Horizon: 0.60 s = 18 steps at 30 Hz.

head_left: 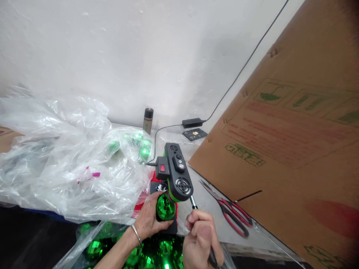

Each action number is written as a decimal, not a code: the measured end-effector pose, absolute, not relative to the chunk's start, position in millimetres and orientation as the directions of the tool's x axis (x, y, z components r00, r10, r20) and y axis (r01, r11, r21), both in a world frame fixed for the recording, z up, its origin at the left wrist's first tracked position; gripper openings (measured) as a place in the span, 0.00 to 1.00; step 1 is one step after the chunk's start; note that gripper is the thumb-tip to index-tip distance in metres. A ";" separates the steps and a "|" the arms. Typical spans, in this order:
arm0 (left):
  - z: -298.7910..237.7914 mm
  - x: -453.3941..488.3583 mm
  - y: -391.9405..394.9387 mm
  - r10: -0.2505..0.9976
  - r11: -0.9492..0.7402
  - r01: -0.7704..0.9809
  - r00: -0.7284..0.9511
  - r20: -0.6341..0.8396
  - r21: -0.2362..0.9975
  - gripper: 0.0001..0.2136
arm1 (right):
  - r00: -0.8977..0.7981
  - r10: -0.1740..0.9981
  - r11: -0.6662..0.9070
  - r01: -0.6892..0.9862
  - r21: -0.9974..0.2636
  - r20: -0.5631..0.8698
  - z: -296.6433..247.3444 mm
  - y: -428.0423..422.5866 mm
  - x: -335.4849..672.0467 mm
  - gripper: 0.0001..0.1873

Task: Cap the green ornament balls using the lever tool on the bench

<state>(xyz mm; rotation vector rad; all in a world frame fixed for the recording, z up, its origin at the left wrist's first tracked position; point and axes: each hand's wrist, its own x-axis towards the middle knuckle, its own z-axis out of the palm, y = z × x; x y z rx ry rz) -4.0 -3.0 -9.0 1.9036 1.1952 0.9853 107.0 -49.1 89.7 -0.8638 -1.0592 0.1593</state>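
Note:
My left hand (150,218), with a bracelet at the wrist, curls its thumb and fingers around a green faceted mirror ball (166,207). The ball sits against the near end of a small black-and-green machine (179,172) with round grilles and a red switch. My right hand (203,235) is closed around a metal rod with a black grip (193,203), whose upper end meets the machine's near right side. Fingers hide most of the grip. Red material (140,207) shows under the machine and my left hand.
Clear plastic bags (73,168) cover the left side, some with green balls inside. More green balls (134,257) lie below the table edge. Red-and-black scissors (231,215) lie beside a large cardboard box (280,149). A bottle (148,120), power adapter (193,122) and phone (194,134) stand behind.

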 end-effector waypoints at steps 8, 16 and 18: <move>-9.0 -4.6 -1.8 0.936 -0.318 0.438 0.285 0.206 0.840 0.38 | 0.451 0.504 0.688 0.306 -0.658 0.736 45.5 -50.7 111.9 0.18; -12.5 -6.4 -0.8 0.924 -0.357 0.447 0.297 0.241 0.820 0.35 | 0.425 0.579 0.638 0.295 -0.711 0.696 83.1 -54.0 116.8 0.18; -13.0 -5.4 -0.7 0.920 -0.372 0.435 0.293 0.261 0.820 0.35 | 0.436 0.613 0.613 0.262 -0.745 0.658 113.7 -53.8 114.9 0.19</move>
